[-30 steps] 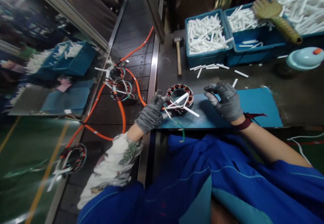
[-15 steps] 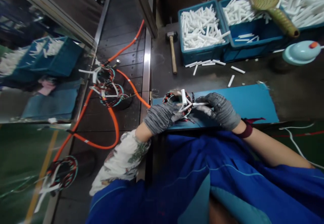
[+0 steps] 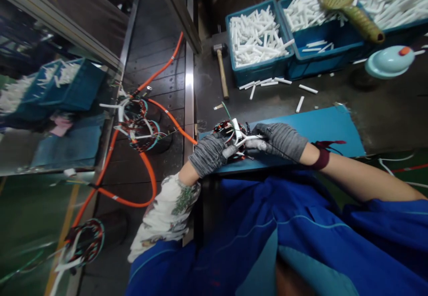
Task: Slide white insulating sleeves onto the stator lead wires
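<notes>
A ring-shaped wound stator [image 3: 227, 130] with red and black coils and white sleeves sticking out of it rests on the near left corner of a blue mat [image 3: 310, 126]. My left hand [image 3: 209, 153], in a grey glove, grips its near left side. From the right, my gloved right hand [image 3: 279, 140] reaches in and pinches a white sleeve [image 3: 245, 139] at the stator's top. Both hands partly hide the ring.
Blue bins of white sleeves [image 3: 256, 42] stand at the back, with a brush [image 3: 347, 6] on one. A mallet [image 3: 220, 66] lies to their left. Loose sleeves [image 3: 267, 83] litter the bench. Left, a conveyor carries more stators [image 3: 137, 120] and an orange cable [image 3: 150, 175]. A teal lid [image 3: 388, 62] sits far right.
My right hand came in from the mat onto the stator and took hold of a white sleeve. The stator has tipped up between both hands.
</notes>
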Motion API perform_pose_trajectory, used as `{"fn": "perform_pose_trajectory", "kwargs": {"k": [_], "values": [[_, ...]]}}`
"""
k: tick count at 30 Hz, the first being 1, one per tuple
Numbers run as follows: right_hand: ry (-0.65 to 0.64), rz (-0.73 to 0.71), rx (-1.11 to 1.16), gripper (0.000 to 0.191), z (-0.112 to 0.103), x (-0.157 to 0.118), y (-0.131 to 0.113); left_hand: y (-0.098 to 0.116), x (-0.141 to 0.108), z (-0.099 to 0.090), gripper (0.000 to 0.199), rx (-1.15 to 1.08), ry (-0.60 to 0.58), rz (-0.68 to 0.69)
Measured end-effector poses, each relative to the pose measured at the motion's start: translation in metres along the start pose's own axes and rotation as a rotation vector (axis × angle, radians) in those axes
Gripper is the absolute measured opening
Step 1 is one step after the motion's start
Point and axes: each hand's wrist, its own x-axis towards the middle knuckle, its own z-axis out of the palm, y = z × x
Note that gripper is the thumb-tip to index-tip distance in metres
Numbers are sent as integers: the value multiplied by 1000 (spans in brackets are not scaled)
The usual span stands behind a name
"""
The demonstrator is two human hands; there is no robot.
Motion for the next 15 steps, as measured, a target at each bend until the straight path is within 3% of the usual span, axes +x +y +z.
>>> {"fn": "perform_pose_trajectory", "kwargs": {"k": [3,7,8,12,15], "values": [[-28,12,129,54,-3,0,-2,1,4,1,44,72,-45,-26],[-281,134,598,61,1,4,-1,5,12,3,54,108,-54,-46],[-279,150,626,61,0,5,1,6,13,3,54,116,-50,-42],[-58,79,445,54,-7,7,13,7,8,8,50,180,-49,-66],[-34,-21,392,50,-9,12,16,8,6,13,51,169,-4,-114]]}}
